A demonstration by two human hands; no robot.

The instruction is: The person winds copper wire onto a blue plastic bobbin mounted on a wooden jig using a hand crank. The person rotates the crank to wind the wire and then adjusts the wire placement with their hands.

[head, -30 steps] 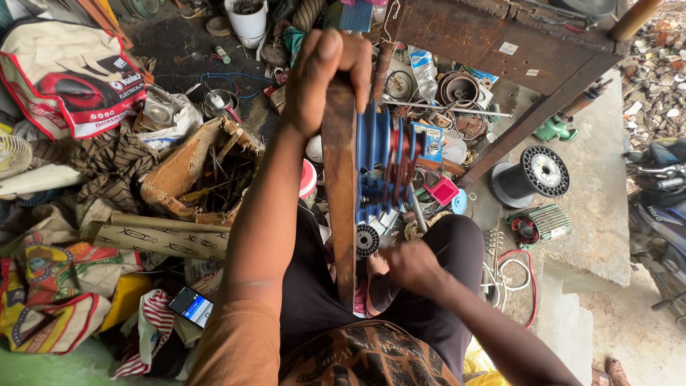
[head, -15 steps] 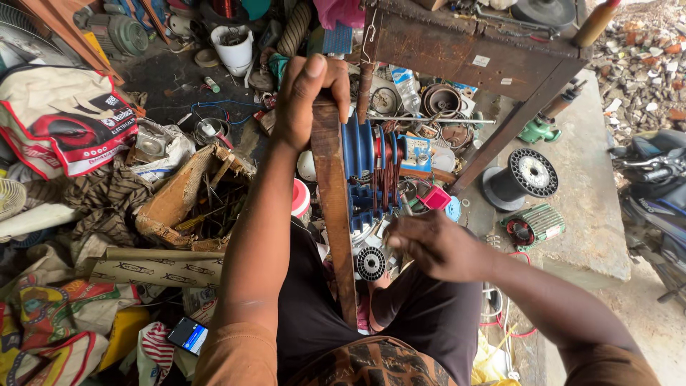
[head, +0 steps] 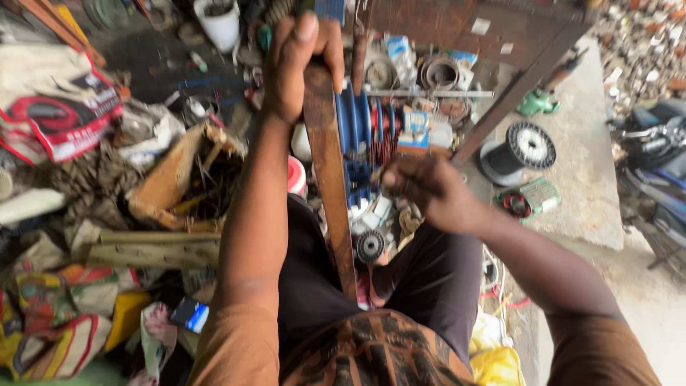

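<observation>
My left hand (head: 294,64) grips the top end of a long brown wooden bar (head: 330,179) that stands upright between my knees. Right of the bar sits a blue winding former with copper wire (head: 361,136) on it. My right hand (head: 429,193) is closed with its fingertips pinched at the copper wire beside the blue former; the strand itself is too thin to make out. Below it lies a small black pulley (head: 370,246).
A rusty metal table (head: 500,43) stands ahead. A black wire spool (head: 525,146) and a green part (head: 537,104) lie on the concrete slab at right. Bags, wooden strips (head: 153,246), a white cup (head: 218,21) and scrap clutter the left. A phone (head: 187,314) lies by my left knee.
My right hand has risen from my lap to the copper wire on the blue former. My left hand stays on the bar's top.
</observation>
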